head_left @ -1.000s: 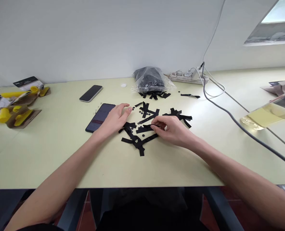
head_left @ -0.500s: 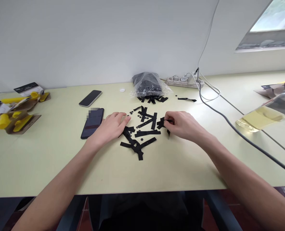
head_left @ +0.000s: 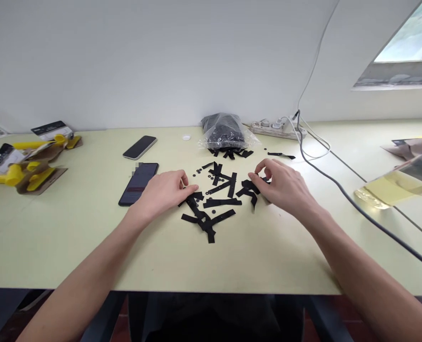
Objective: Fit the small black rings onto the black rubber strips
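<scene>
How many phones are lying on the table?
2. One phone lies face up toward the back of the table; the other phone lies nearer, just beside the left hand. None seems hidden.

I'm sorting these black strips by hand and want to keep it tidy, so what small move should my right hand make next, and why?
Probably lift the right hand a little, pulling one strip clear of the pile. Its fingertips already pinch at the pile's right edge, where strips overlap, while the left hand rests on the left side, steadying it.
</scene>
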A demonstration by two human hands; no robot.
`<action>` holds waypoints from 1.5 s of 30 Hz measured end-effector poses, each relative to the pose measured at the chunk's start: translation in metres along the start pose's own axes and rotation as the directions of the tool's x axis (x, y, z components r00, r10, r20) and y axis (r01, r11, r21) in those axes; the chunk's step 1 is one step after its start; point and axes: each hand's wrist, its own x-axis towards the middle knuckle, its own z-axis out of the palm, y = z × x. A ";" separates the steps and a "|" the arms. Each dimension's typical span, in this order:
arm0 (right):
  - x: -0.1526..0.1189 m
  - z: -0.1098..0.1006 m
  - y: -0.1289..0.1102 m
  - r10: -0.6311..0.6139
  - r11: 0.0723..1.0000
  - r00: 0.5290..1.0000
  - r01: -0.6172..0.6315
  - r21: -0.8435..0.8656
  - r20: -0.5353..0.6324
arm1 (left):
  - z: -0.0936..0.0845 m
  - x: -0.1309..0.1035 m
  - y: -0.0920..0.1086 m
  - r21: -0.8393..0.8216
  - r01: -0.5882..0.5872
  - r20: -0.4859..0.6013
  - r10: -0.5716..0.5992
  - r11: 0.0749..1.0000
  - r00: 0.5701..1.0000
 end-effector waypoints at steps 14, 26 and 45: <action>-0.021 0.025 -0.026 -0.287 0.930 0.952 0.251 0.269 0.104 | 0.009 0.000 0.006 -0.445 -0.109 0.040 0.141 0.889 0.989; -0.025 0.038 -0.032 -0.223 0.629 0.959 0.005 0.777 0.175 | 0.029 -0.007 0.031 -0.759 -0.219 -0.064 0.265 0.614 0.962; -0.025 0.040 -0.032 -0.303 0.723 0.952 0.202 0.661 0.041 | 0.042 -0.010 0.033 -0.522 -0.396 -0.144 0.380 0.756 0.914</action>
